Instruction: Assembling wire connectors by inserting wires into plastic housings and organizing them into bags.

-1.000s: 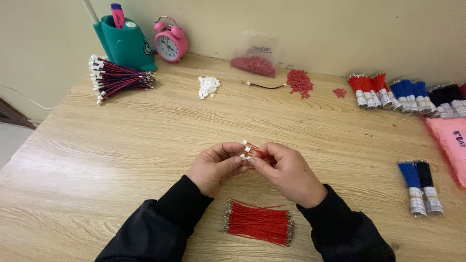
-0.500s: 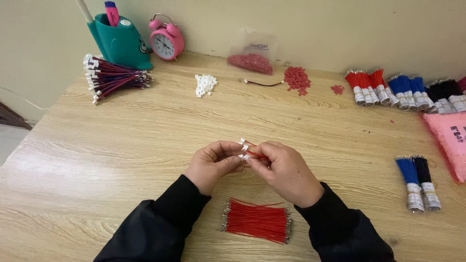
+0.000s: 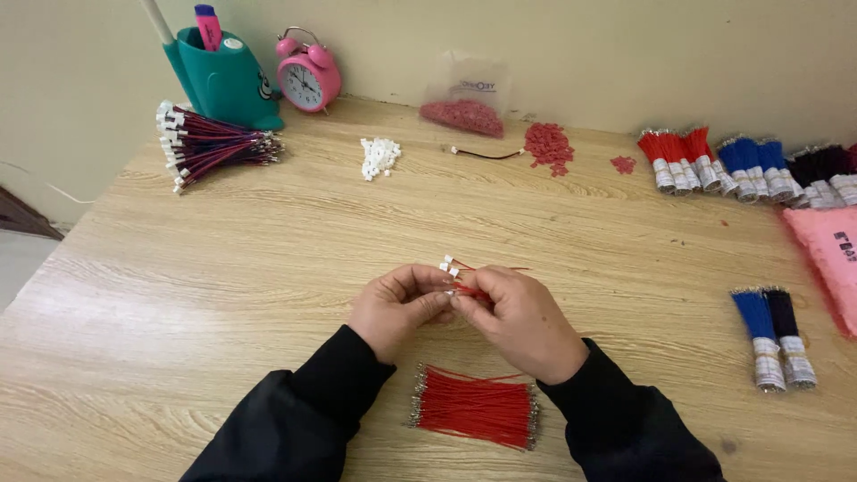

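together, hands (image 3: 464,308) pinching thin red wires (image 3: 464,287)

bare tabletop (image 3: 268,268) around hands (image 3: 464,308), red wire bundle (image 3: 473,406) just beneath wrists

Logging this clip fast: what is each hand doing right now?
Left hand: closed on the red wires.
Right hand: closed on the same wires.

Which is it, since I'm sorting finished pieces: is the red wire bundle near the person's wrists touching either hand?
Apart. The head view shows bare wood between the red wire bundle and both the left hand and right hand, which pinch small white connectors above it.
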